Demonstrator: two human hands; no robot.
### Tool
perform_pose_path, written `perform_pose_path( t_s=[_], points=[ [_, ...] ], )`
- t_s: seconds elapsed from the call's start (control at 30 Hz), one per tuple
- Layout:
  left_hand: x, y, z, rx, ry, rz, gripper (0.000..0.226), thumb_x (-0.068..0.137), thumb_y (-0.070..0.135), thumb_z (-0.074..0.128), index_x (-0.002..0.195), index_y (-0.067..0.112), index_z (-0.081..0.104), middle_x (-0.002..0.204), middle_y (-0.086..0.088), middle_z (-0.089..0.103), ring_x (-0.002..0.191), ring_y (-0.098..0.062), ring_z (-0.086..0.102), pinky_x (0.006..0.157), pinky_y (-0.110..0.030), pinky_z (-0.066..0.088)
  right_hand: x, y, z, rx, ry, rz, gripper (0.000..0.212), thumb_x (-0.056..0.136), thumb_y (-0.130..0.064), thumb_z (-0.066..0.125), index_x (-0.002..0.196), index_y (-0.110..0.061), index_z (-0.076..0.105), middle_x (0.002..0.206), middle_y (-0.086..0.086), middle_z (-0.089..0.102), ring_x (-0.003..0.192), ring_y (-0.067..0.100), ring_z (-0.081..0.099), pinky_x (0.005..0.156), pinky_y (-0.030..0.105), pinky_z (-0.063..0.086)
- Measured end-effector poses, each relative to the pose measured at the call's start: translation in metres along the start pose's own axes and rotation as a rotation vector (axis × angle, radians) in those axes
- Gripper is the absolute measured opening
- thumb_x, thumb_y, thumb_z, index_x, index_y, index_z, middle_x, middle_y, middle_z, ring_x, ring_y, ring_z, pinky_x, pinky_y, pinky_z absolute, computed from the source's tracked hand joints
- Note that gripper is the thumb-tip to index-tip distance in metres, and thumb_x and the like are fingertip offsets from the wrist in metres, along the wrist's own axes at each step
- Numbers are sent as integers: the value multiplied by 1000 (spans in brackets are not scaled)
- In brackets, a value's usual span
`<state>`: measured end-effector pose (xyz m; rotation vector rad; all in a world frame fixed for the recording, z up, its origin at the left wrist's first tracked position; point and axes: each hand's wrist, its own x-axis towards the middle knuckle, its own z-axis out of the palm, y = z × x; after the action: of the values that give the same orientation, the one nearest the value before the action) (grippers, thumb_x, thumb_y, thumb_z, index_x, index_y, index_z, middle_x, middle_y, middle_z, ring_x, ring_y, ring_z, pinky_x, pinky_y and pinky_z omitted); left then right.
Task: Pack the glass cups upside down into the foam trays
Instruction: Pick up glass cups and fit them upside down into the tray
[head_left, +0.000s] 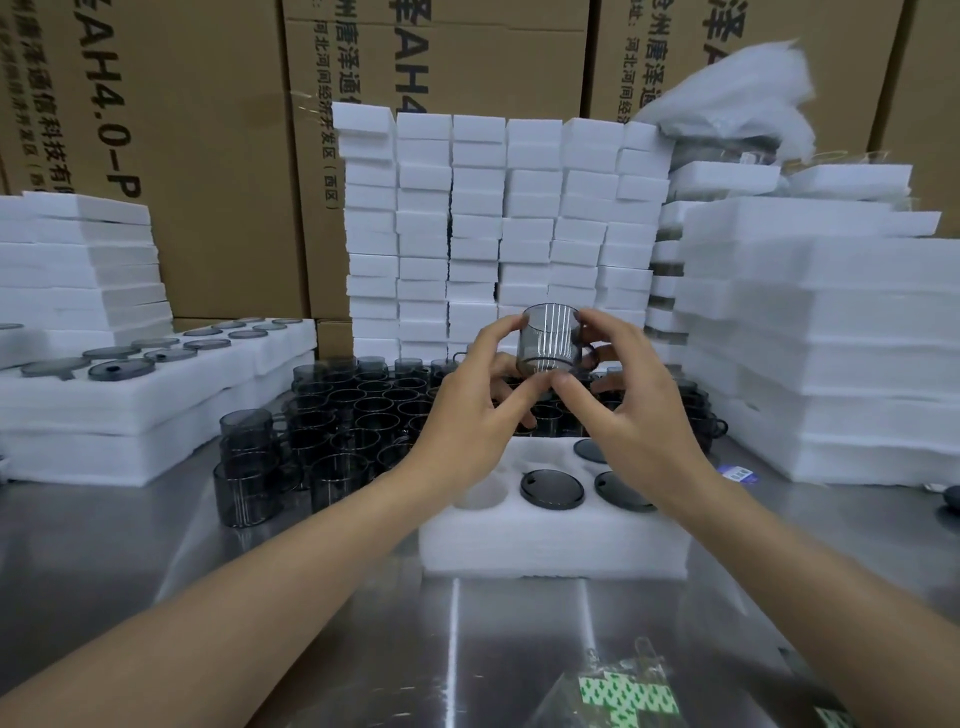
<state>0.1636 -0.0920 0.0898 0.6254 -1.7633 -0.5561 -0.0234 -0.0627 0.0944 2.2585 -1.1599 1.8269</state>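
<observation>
Both hands hold a smoky glass cup (551, 340) at centre frame, the fingers (488, 335) of the left hand (467, 415) and right hand (644, 415) curled round its sides. Below it, a foam tray (550, 540) on the steel counter (311, 597) holds three upturned cups (550, 488). Loose cups (332, 415) crowd the counter behind the tray.

Steel table (156, 571) bears foam trays (545, 545) and glass cups (332, 415).
</observation>
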Motion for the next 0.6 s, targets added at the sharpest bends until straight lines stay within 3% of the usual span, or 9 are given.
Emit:
perform_pose_path(
  t_s=[0.07, 0.17, 0.23, 0.33, 0.5, 0.6],
  points=[
    [1, -1, 0, 50, 8, -28, 61, 102, 36, 74, 155, 40, 44, 124, 11, 74, 84, -19, 74, 92, -50, 61, 0, 1, 0, -67, 26, -18, 57, 95, -37, 70, 149, -34, 53, 131, -15, 58, 120, 10, 58, 95, 17, 48],
    [-3, 3, -2, 117, 24, 20, 70, 97, 32, 79, 151, 57, 42, 129, 21, 63, 92, -11, 76, 90, -37, 62, 0, 2, 0, -180, 22, -63, 59, 93, -37, 72, 149, -31, 54, 128, -13, 54, 120, 2, 53, 101, 10, 39],
    [-4, 5, -2, 165, 31, 38, 69, 95, 29, 80, 146, 60, 46, 127, 25, 60, 92, -10, 75, 91, -39, 62, 0, 2, 1, -229, 11, -87, 60, 93, -33, 76, 149, -28, 55, 127, -12, 52, 120, 1, 51, 103, 8, 36],
    [-2, 1, -2, 113, 32, -11, 62, 94, 27, 82, 144, 50, 51, 125, 18, 71, 90, -12, 75, 95, -48, 60, 1, 2, 0, -227, 5, -91, 60, 94, -33, 76, 149, -28, 54, 128, -12, 52, 121, 2, 52, 104, 8, 35],
    [-1, 0, 0, 21, 4, -32, 56, 103, 31, 74, 150, 36, 44, 122, 14, 78, 89, -20, 72, 98, -50, 59, -2, -2, 0, -133, -39, -30, 61, 96, -49, 61, 152, -31, 49, 137, -14, 57, 131, 3, 53, 108, 11, 37],
    [-3, 2, 0, -7, -23, -54, 55, 105, 36, 70, 153, 33, 43, 117, 10, 78, 100, -32, 72, 99, -56, 57, -3, -7, -1, -50, -84, 33, 60, 98, -51, 60, 154, -31, 49, 141, -16, 59, 136, 3, 53, 113, 24, 44]
  ],
)
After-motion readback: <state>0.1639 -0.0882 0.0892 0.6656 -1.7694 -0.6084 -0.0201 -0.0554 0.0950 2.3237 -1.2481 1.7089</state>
